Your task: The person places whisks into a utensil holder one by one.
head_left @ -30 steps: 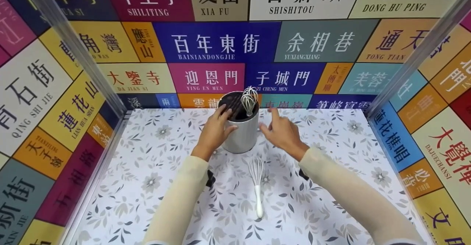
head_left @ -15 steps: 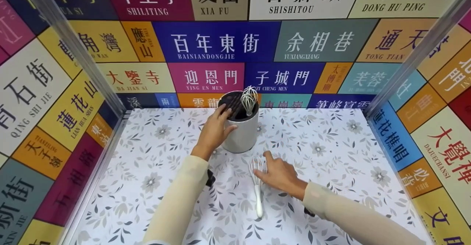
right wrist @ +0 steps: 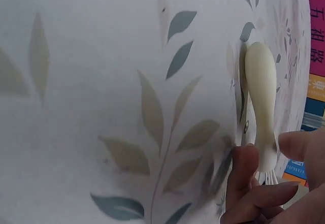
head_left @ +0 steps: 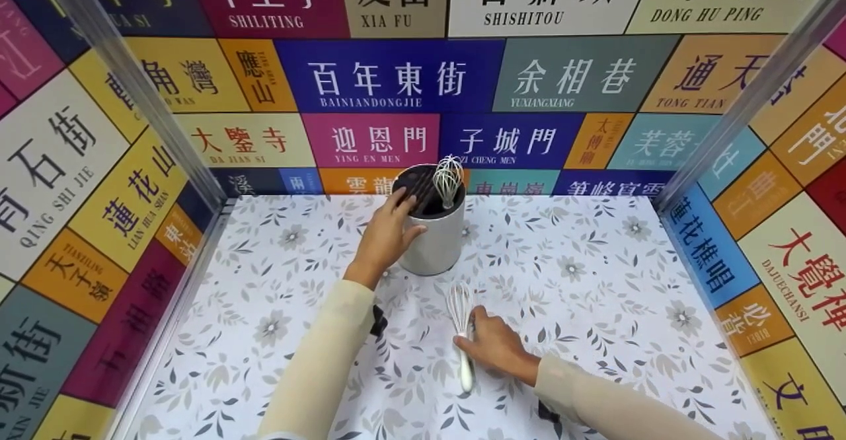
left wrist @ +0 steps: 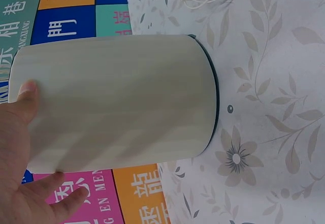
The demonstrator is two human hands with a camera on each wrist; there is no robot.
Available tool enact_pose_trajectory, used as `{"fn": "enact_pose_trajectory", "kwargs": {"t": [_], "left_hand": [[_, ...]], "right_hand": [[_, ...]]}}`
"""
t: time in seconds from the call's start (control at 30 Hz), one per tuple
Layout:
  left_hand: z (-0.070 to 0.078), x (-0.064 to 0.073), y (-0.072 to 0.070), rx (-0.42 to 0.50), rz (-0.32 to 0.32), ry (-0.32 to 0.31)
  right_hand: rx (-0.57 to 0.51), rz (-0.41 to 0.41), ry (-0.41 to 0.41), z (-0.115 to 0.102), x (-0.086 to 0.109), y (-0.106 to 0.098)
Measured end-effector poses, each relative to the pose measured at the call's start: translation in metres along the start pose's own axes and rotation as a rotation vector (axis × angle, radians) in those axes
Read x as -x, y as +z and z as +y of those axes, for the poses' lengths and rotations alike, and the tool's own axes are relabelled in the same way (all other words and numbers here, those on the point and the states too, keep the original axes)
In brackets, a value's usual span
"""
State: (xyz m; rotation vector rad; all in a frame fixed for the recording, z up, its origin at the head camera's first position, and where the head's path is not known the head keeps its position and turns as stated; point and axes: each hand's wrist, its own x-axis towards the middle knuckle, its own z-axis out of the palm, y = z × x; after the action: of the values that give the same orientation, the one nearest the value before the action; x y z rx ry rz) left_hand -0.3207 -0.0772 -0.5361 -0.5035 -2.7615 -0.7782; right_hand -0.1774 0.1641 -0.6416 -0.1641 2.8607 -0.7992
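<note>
A grey-white cylindrical utensil holder (head_left: 433,245) with a dark top stands upright near the back of the table. A wire whisk (head_left: 449,179) sticks up from its right side. My left hand (head_left: 386,232) holds the holder near its rim, thumb on the front; the left wrist view shows that thumb against the plain wall (left wrist: 122,102). Nearer to me, a second whisk (head_left: 465,367) lies with its cream handle (right wrist: 260,82) towards me. My right hand (head_left: 496,344) has thumb and curled fingers on either side of the handle's upper end, pinching it.
A white tabletop (head_left: 291,361) with a grey leaf and flower print lies under everything. Colourful panels (head_left: 396,73) with place names rise behind and at both sides. Clear corner posts (head_left: 747,90) stand at the back left and back right.
My right hand has come down from beside the holder, past the lying whisk's wires, to its handle. The left hand, the holder and both whisks have stayed put.
</note>
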Motion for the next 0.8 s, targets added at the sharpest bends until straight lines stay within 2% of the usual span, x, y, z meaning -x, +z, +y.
{"fn": "enact_pose_trajectory", "kwargs": {"t": [0.17,0.37,0.57,0.8], "left_hand": [[0.001,0.000,0.000,0.005,-0.008,-0.007],[0.001,0.000,0.000,0.001,-0.003,-0.002],[0.001,0.000,0.000,0.000,0.016,0.023],[0.000,0.000,0.000,-0.001,0.037,0.044]], "right_hand": [[-0.054,0.022,0.001,0.000,0.001,0.003],[-0.087,0.040,0.006,-0.007,0.001,-0.005],[-0.175,0.087,-0.040,-0.016,-0.003,-0.024],[-0.288,0.147,-0.096,-0.036,-0.013,-0.055]]}}
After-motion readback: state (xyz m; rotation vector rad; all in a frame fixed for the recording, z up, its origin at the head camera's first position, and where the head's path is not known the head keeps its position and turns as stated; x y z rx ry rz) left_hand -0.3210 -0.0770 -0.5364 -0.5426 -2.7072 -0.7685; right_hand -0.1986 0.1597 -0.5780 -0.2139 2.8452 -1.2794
